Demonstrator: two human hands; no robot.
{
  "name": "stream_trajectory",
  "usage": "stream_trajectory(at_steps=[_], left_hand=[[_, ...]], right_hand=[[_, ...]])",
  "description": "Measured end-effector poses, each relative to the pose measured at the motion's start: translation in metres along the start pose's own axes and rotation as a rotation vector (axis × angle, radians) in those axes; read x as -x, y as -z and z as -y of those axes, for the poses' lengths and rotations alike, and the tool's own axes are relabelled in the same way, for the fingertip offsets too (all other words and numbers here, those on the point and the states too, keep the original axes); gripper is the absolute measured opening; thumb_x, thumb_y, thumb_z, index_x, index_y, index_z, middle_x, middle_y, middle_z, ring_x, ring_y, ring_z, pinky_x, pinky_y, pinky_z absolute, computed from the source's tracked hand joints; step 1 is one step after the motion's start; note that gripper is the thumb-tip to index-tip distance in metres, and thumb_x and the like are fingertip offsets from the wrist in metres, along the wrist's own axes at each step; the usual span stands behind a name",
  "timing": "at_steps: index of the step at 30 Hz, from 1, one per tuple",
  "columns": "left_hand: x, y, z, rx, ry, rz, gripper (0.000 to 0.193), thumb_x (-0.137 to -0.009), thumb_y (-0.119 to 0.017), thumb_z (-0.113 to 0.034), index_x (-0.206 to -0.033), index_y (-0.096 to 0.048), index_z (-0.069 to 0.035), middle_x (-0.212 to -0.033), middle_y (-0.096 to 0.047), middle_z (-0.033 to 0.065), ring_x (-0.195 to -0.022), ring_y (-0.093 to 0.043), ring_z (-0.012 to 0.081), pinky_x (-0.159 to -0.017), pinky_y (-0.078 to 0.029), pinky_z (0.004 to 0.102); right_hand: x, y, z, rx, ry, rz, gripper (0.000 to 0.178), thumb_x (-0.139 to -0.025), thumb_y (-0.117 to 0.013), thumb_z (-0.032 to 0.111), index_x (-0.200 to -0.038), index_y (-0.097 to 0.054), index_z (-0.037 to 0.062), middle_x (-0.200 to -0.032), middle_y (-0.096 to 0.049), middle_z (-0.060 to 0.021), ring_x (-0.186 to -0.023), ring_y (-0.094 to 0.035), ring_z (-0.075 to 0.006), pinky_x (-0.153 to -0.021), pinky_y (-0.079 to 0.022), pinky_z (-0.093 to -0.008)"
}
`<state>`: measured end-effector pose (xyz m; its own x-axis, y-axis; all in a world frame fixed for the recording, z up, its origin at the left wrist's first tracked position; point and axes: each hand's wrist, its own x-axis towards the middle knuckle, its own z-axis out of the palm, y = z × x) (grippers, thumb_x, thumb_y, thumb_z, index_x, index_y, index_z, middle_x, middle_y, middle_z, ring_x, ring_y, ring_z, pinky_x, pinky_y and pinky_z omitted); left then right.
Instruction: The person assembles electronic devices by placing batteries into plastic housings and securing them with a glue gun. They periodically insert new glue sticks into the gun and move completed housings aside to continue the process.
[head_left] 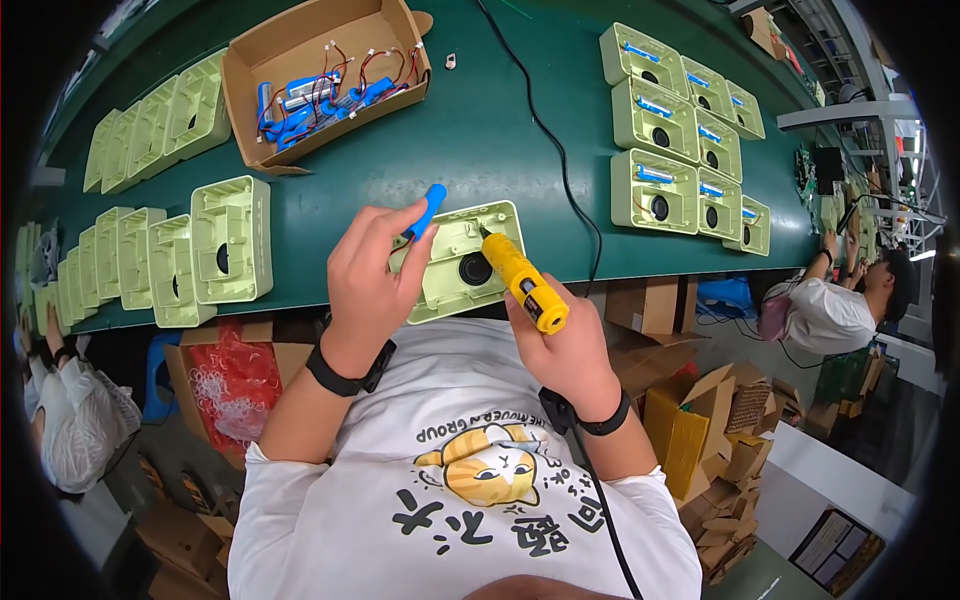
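Observation:
Between the thumb and fingers of my left hand point(375, 265) is a blue cylindrical battery point(429, 208) with thin red and black wires, held tilted above the left part of a pale green plastic housing point(440, 290). That housing lies open side up at the table's near edge, with a round black speaker point(475, 268) inside. My right hand point(568, 350) is closed around a yellow glue gun point(522, 280). Its dark nozzle points into the housing, near the far inner wall; whether it touches the plastic I cannot tell.
A cardboard box point(250, 120) of wired blue batteries stands at the far left. Rows of green housings point(232, 240) line the left; several on the right point(655, 195) hold batteries. A black cable point(545, 125) crosses the green table point(480, 160). Co-workers sit at both sides point(830, 310).

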<state>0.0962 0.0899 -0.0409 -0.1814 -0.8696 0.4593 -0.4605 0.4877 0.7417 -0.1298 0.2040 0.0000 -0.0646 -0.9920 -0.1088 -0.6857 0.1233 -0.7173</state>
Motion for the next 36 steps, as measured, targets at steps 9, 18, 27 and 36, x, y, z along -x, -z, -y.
stream_trajectory(at_steps=[9,18,27,36], left_hand=[[0.003,0.003,0.007,-0.016,-0.218,0.047,0.032,-0.095,-0.086,-0.006,-0.125,-0.078,-0.009,-0.101,-0.077,0.0070,-0.085,-0.070,0.0260,-0.086,-0.050,0.0400],[0.001,0.007,-0.006,-0.072,-0.163,0.135,0.028,-0.096,-0.083,-0.008,-0.123,-0.078,-0.010,-0.100,-0.078,0.0057,-0.088,-0.073,0.0255,-0.086,-0.049,0.0394],[-0.006,0.015,0.002,-0.058,-0.192,0.255,0.025,-0.094,-0.086,-0.007,-0.117,-0.076,-0.009,-0.103,-0.080,0.0062,-0.091,-0.075,0.0257,-0.084,-0.049,0.0398],[-0.008,0.012,0.004,-0.045,-0.189,0.277,0.023,-0.095,-0.085,-0.007,-0.117,-0.076,-0.009,-0.105,-0.081,0.0065,-0.092,-0.075,0.0260,-0.082,-0.050,0.0403]], right_hand=[[-0.007,0.012,0.005,-0.155,-0.149,0.042,0.019,-0.105,-0.077,0.017,-0.110,-0.074,-0.0007,-0.079,-0.074,-0.0185,-0.069,-0.073,-0.0414,-0.063,-0.056,-0.0437],[-0.003,0.020,-0.009,-0.479,-0.283,0.081,0.023,-0.110,-0.074,0.014,-0.123,-0.076,-0.0040,-0.078,-0.075,-0.0056,-0.071,-0.073,-0.0155,-0.068,-0.057,-0.0347],[-0.011,0.022,-0.011,-0.550,-0.302,0.118,0.030,-0.113,-0.073,0.016,-0.135,-0.072,-0.0043,-0.083,-0.072,-0.0012,-0.065,-0.063,-0.0076,-0.058,-0.050,-0.0258],[-0.018,0.025,0.003,-0.394,-0.254,0.083,0.025,-0.111,-0.073,0.014,-0.129,-0.076,-0.0040,-0.086,-0.078,-0.0043,-0.074,-0.068,-0.0116,-0.071,-0.055,-0.0318]])
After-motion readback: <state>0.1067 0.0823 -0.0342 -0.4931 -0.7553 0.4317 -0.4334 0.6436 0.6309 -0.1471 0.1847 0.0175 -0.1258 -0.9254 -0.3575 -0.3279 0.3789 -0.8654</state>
